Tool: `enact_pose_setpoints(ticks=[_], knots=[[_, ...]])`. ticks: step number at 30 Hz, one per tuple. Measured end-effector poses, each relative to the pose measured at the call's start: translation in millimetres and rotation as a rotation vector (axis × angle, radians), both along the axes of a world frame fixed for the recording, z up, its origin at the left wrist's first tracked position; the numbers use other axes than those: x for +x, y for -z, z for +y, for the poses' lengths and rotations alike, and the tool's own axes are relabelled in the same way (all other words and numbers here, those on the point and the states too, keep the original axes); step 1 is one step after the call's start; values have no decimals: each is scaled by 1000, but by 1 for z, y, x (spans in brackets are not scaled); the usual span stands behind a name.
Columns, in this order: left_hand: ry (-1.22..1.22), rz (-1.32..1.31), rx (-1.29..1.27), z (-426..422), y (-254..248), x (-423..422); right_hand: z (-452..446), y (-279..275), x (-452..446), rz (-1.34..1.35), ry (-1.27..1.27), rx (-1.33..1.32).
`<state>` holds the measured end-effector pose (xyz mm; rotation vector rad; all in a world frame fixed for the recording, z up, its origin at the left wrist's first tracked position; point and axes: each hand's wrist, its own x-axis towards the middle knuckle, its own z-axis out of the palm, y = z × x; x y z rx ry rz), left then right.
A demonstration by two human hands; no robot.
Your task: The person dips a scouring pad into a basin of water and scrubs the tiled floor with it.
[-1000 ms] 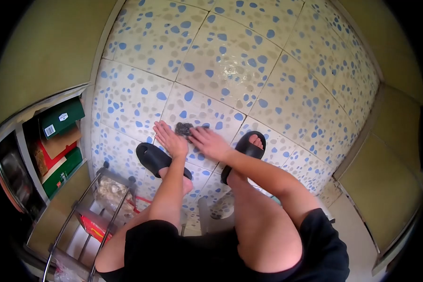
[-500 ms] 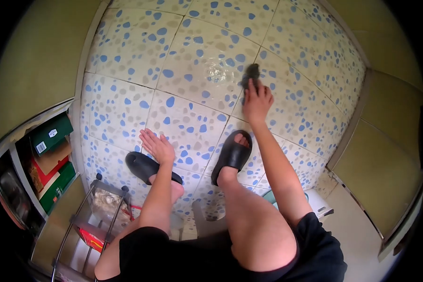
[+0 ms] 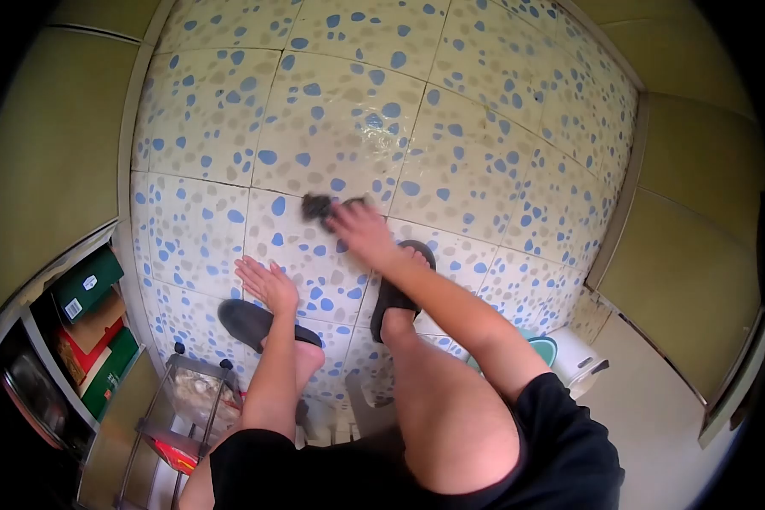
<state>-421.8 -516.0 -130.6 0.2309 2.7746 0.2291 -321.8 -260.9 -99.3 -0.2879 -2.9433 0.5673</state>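
My right hand (image 3: 367,233) presses a dark grey, crumpled rag (image 3: 316,206) onto the tiled floor (image 3: 204,115), its fingers on top of the cloth and a little blurred. Part of the rag is hidden under the fingers. To the left and nearer to me, my left hand (image 3: 269,285) is open and holds nothing, fingers stretched out beside the black left slipper (image 3: 245,321). The black right slipper (image 3: 391,297) lies under my right forearm. A shiny, wet-looking patch shows on the tiles beyond the rag.
Olive cabinets (image 3: 55,127) line the left side, with more cabinet doors (image 3: 654,280) at right. Green boxes (image 3: 87,283) fill an opening at left. A wheeled rack (image 3: 204,391) stands by my left leg; a white bin (image 3: 576,357) with a teal basin is at right.
My right hand has swept the rag left and toward me across the tiles. The left hand stays open near the left slipper. The view has shifted slightly.
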Motion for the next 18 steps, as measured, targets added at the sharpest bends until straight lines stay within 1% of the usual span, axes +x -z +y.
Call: enact_pose_setpoints(ticks=[1, 5, 7, 8, 11, 14, 15, 16, 18], knots=[[0, 5, 10, -1, 0, 1, 22, 2, 6, -32, 40, 25], [-15, 4, 26, 3, -2, 0, 97, 16, 36, -96, 407, 165], [-1, 47, 40, 6, -1, 1, 115, 6, 40, -75, 453, 173], [75, 54, 53, 8, -2, 1, 118, 0, 39, -65, 478, 177], [284, 79, 93, 39, -16, -7, 83, -5, 46, -139, 391, 170], [433, 130, 145, 69, -10, -15, 22, 1, 55, -116, 209, 64], [443, 123, 119, 75, -9, -16, 10, -3, 55, -109, 147, 50], [457, 122, 99, 84, -7, -19, 7, -5, 53, -76, 133, 80], [469, 123, 55, 92, -6, -19, 32, -2, 46, -114, 124, 120]])
